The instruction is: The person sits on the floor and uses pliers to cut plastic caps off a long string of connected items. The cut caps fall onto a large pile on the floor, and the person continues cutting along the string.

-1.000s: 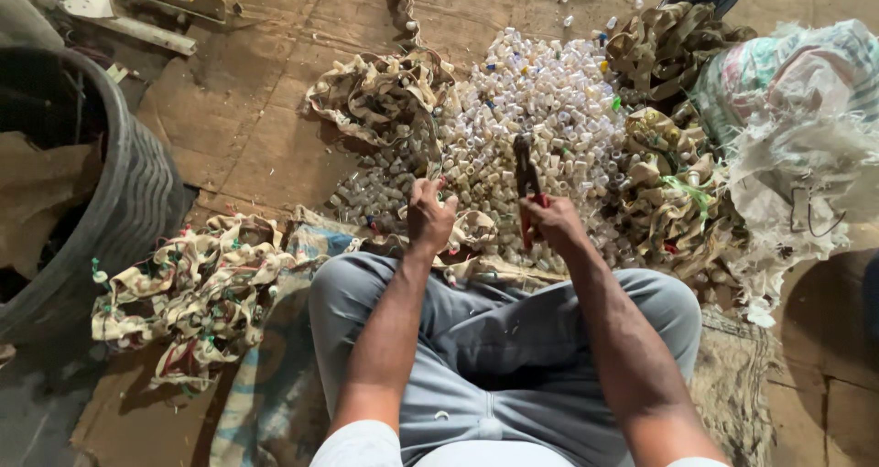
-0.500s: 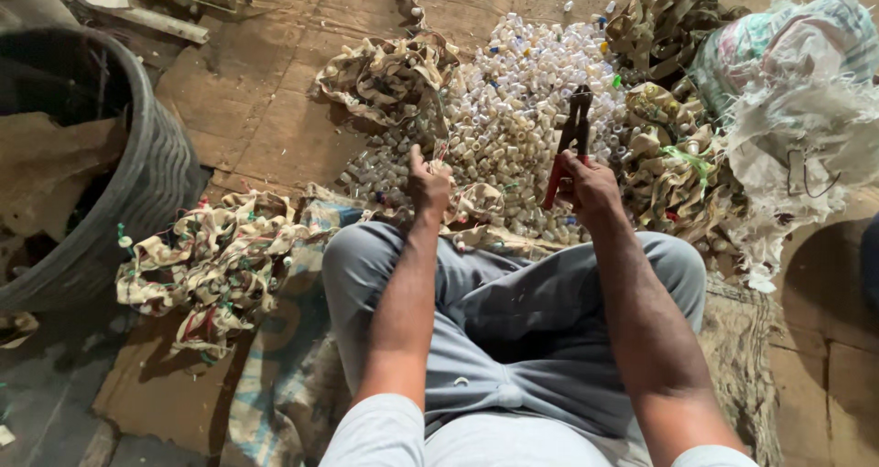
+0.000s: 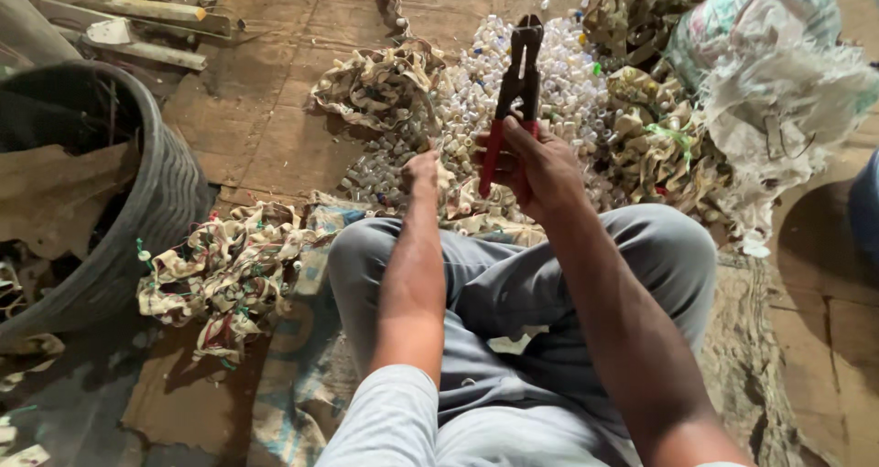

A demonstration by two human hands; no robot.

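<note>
The person sits on the floor with knees raised, and the right hand holds a pair of red-handled cutters upright, its fingers clamped around both handles so the dark jaws point up and away from the body, nearly together. Held this way, the tool stands over the heap of small white caps spread on the floor just ahead, within easy reach of both arms. The left hand rests lower, at the near edge of that heap; its fingers curl together, and I cannot tell whether they pinch a small piece or only touch the pile. Crumpled strips of patterned scrap lie bunched beside the left knee, with more bunches beyond the caps and to the right, as if sorted apart from them. A dark ribbed tub stands to the left, and a torn white sack slumps at the right.
</note>
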